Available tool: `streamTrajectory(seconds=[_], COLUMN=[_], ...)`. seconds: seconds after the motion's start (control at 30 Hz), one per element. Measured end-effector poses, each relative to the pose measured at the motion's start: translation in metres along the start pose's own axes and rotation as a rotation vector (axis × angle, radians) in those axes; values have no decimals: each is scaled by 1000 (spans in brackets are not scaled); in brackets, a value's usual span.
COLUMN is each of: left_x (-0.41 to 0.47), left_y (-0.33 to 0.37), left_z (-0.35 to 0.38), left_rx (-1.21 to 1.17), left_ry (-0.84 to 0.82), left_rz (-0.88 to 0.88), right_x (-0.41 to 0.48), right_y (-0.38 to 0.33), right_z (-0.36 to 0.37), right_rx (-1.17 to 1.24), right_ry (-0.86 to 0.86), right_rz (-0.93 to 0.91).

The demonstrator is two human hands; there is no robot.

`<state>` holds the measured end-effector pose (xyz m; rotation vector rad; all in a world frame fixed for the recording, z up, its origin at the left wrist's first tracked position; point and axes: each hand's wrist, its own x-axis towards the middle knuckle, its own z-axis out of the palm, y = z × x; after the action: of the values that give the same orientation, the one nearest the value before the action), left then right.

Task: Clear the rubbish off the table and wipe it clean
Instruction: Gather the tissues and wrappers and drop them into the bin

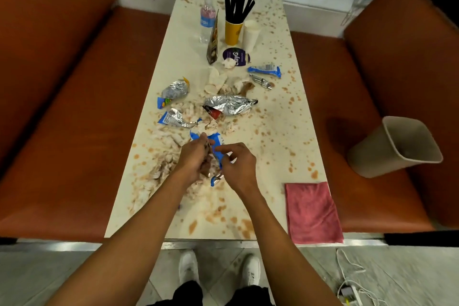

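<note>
A cream table point(278, 131) is spattered with brown stains and crumbs. Over its near middle, my left hand point(196, 159) grips a blue snack wrapper point(217, 143), and my right hand point(238, 164) pinches the same wrapper from the right. Several more wrappers lie beyond: a big silver one point(231, 105), a silver and blue one point(176, 119), a crumpled silver one point(173, 92) and a blue one point(265, 70). Crumpled white paper point(216, 79) sits among them. A pink cloth point(313, 212) lies flat at the near right corner.
A beige bin point(395, 146) lies tilted on the right orange bench point(372, 82). At the far end stand a water bottle point(206, 20), a yellow cup of black straws point(233, 31), a white cup point(250, 35) and a dark carton point(213, 40). Another orange bench point(74, 107) runs along the left.
</note>
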<state>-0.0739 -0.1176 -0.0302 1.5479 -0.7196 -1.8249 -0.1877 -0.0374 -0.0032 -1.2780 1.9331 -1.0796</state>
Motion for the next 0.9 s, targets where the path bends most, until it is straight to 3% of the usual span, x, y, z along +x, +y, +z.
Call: streamTrajectory(seconds=[0.1,0.33,0.6,0.9], left_x=[-4,-4,-9,-16], left_y=[3,8,8,9], left_z=[-4,-22,-24,-27], left_rx=[7,-9,-11,-13], left_ry=[21,-8,-2,-6], left_rz=[11,27,41,50], right_x=[9,19,15,11], right_y=[11,29,29,32], right_z=[-5,-8,2,-11], right_rx=[-71,-328,-457,-228], right_ry=[35,-321,-398,-191], right_rz=[66,60,17,104])
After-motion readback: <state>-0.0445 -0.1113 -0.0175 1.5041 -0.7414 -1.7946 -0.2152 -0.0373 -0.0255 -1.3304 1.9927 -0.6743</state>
